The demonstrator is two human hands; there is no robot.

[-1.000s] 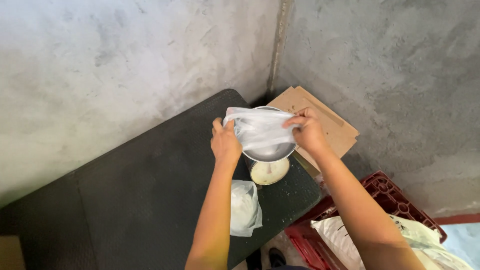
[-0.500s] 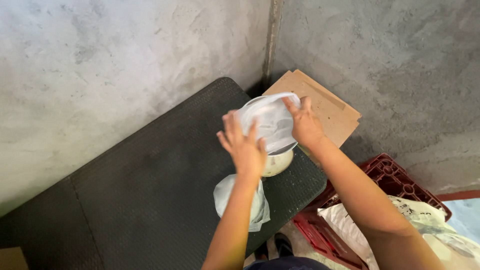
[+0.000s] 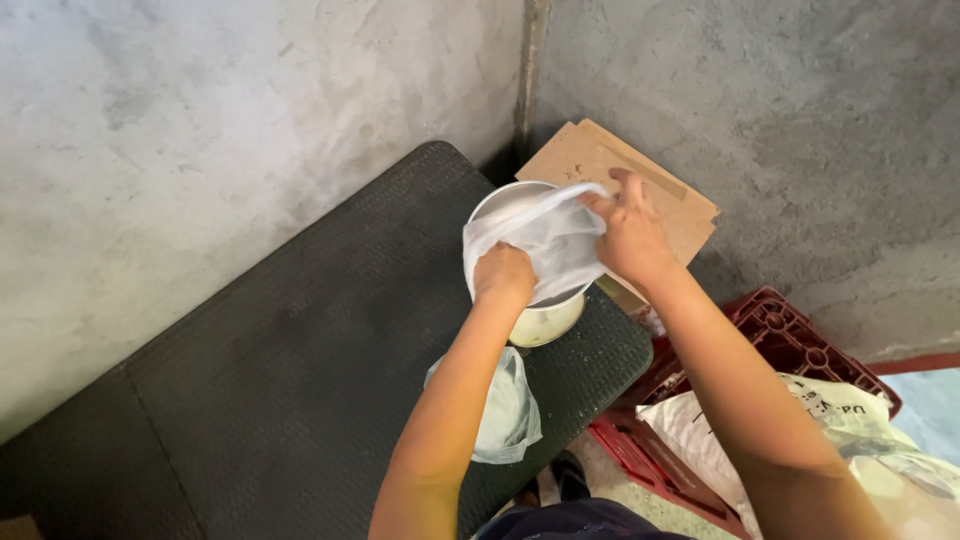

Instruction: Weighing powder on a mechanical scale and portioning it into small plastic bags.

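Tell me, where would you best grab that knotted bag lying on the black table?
Probably by the gathered neck at the top of the bag, coming from above. Its body looks soft and bulging, lying flat on the table, so the bunched top offers fingers the firmest hold. The left arm partly hides it.

A dark, textured tabletop (image 3: pixel 280 380) runs from the lower left toward the centre of the frame, set against rough grey concrete walls (image 3: pixel 200 130). A flattened piece of brown cardboard (image 3: pixel 660 195) leans in the corner at upper centre. At lower right, a red plastic crate (image 3: pixel 790 345) sits on the floor, with a white printed sack (image 3: pixel 720 430) lying in it.
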